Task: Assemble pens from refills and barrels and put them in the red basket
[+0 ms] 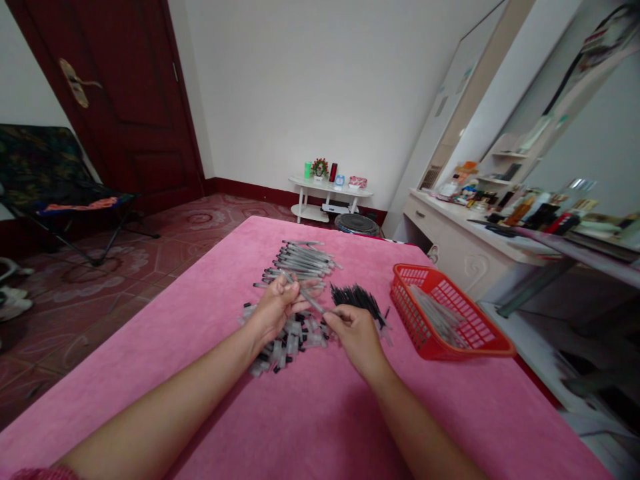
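Note:
My left hand [276, 308] is closed around a clear pen barrel [306, 297] that slants toward my right hand [354, 331]. My right hand pinches the barrel's lower end; whether it also holds a refill I cannot make out. Both hands hover over a pink cloth-covered table [320, 427]. A pile of clear pen barrels [303, 261] lies just beyond my left hand. A bundle of black refills [357, 297] lies beyond my right hand. A heap of small clear and black caps [287, 343] sits under and between my hands.
A red plastic basket [477, 343] with several finished pens stands at the right of the table. A dressing table with bottles [500, 220] is at the right. A small white side table [330, 195], a dark red door [115, 100] and a folding chair [55, 187] stand beyond.

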`<act>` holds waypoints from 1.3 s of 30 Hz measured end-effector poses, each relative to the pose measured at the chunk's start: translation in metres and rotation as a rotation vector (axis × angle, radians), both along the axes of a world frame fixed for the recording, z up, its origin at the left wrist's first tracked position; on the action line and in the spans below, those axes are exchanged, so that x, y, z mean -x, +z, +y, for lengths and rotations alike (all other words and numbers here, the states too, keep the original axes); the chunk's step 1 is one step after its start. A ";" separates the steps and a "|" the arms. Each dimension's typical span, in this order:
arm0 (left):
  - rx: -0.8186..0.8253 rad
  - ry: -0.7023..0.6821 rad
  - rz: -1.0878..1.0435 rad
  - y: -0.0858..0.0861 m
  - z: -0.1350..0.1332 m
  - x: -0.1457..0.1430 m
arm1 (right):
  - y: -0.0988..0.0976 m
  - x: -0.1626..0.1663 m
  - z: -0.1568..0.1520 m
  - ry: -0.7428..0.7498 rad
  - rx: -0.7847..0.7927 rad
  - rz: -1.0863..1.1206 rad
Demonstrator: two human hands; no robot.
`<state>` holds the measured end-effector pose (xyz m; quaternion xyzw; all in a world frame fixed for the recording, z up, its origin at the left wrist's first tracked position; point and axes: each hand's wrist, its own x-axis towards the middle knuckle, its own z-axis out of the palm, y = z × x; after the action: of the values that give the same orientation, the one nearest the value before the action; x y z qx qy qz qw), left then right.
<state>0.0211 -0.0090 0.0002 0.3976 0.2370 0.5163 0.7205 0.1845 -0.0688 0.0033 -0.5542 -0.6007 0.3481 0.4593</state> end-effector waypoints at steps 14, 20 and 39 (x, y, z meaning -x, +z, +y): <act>-0.028 0.046 0.039 0.001 -0.004 -0.003 | 0.001 0.000 -0.003 -0.134 -0.061 -0.254; -0.032 0.057 0.058 0.001 -0.004 -0.003 | -0.002 -0.001 -0.003 -0.067 -0.015 -0.278; -0.018 0.084 0.069 0.002 -0.006 -0.004 | -0.010 -0.003 0.002 -0.068 -0.011 -0.192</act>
<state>0.0247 -0.0154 0.0027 0.4113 0.2737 0.5341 0.6861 0.1879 -0.0667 -0.0064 -0.6025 -0.6246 0.2740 0.4144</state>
